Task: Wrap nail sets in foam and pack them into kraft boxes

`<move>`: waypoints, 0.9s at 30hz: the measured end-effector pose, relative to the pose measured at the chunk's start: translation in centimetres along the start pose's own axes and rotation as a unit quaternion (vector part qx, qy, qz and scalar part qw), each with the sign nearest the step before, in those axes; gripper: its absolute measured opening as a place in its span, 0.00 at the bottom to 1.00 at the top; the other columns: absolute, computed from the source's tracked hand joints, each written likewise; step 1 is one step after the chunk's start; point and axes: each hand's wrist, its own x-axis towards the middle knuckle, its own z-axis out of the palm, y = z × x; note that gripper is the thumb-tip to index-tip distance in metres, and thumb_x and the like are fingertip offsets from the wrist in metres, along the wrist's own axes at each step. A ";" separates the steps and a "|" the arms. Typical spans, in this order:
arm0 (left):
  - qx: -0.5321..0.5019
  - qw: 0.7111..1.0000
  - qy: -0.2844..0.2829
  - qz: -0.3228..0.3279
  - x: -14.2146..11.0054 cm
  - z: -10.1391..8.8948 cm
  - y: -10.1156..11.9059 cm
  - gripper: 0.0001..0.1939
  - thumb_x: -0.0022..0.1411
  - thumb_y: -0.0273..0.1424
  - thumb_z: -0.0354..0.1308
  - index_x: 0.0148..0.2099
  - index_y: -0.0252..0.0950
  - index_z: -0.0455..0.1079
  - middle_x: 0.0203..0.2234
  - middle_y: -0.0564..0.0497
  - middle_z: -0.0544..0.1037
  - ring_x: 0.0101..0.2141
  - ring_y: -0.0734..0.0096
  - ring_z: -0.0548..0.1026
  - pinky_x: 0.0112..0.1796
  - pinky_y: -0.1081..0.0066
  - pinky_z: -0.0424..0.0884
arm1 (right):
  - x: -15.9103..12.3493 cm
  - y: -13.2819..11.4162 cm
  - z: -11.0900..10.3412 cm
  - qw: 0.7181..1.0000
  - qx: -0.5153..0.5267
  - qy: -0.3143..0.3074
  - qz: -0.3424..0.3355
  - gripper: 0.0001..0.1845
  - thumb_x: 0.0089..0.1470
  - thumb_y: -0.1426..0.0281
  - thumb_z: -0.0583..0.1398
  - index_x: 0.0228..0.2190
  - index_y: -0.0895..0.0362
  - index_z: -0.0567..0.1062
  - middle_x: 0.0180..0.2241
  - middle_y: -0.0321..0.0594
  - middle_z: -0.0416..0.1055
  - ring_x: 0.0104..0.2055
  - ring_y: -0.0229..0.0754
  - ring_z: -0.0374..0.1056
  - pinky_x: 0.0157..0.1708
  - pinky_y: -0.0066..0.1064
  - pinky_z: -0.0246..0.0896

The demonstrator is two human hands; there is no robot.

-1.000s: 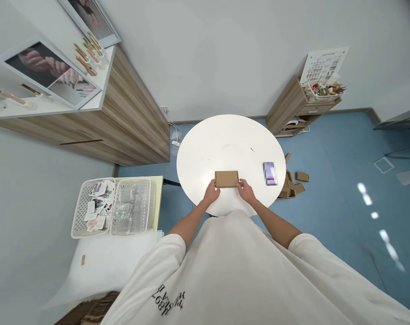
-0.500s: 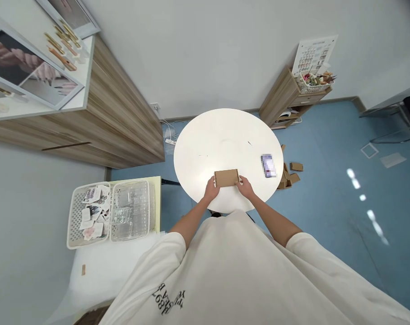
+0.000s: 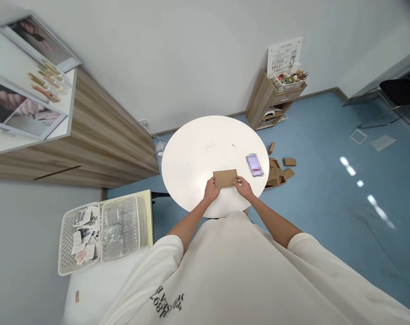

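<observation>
Cardboard box (image 3: 225, 178), brown and flat, is grasped between the person's two hands, above the near half of a round white table (image 3: 191, 144); whether its underside touches the tabletop cannot be told from this angle. The left hand (image 3: 211, 190) is partly closed, its fingers curled against the box's left end and its thumb at the near left corner. The right hand (image 3: 244, 188) is also partly closed, thumb and fingers bent round the near right corner, with a small gap showing between them. To the right on the table lies a purple item (image 3: 254, 165), blurred into blocks, and beyond the box is a small dark mark (image 3: 234, 146). Past the table's right edge, more brown cardboard pieces (image 3: 275, 174) lie heaped on the blue floor (image 3: 327, 189), with a small box (image 3: 289, 161) just beside them. To the left, well apart from the hands, stand two white baskets (image 3: 137, 225) side by side, one with cards (image 3: 85, 255), the other with clear plastic containers (image 3: 118, 228). Farther out are a wood-grain cabinet (image 3: 106, 131) at left, a small drawer unit (image 3: 257, 101) against the wall and a black chair (image 3: 406, 92) at far right
</observation>
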 end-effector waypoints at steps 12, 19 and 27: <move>0.043 0.988 -0.104 0.110 1.5 15.3 10.1 0.33 0.60 0.28 0.60 0.67 0.39 0.58 0.61 0.39 0.65 0.56 0.56 0.71 0.55 0.59 0.69 | -0.6 9.3 -15.6 0.983 -0.017 0.181 -0.001 0.25 0.59 0.57 0.53 0.53 0.55 0.74 0.52 0.47 0.73 0.53 0.52 0.67 0.55 0.45 0.62; 0.061 0.979 -0.155 0.121 1.7 24.4 14.8 0.33 0.59 0.28 0.61 0.66 0.38 0.60 0.61 0.39 0.67 0.55 0.54 0.71 0.54 0.58 0.70 | -2.6 14.6 -23.6 0.970 -0.031 0.238 0.045 0.24 0.59 0.55 0.54 0.51 0.52 0.75 0.52 0.44 0.74 0.56 0.55 0.63 0.58 0.49 0.59; 0.047 0.966 -0.215 0.137 5.4 31.8 19.8 0.32 0.60 0.32 0.62 0.65 0.34 0.62 0.61 0.37 0.67 0.56 0.49 0.71 0.55 0.57 0.68 | -0.5 16.7 -31.3 0.961 -0.006 0.270 0.056 0.31 0.60 0.53 0.54 0.60 0.53 0.69 0.62 0.47 0.64 0.66 0.57 0.53 0.65 0.53 0.50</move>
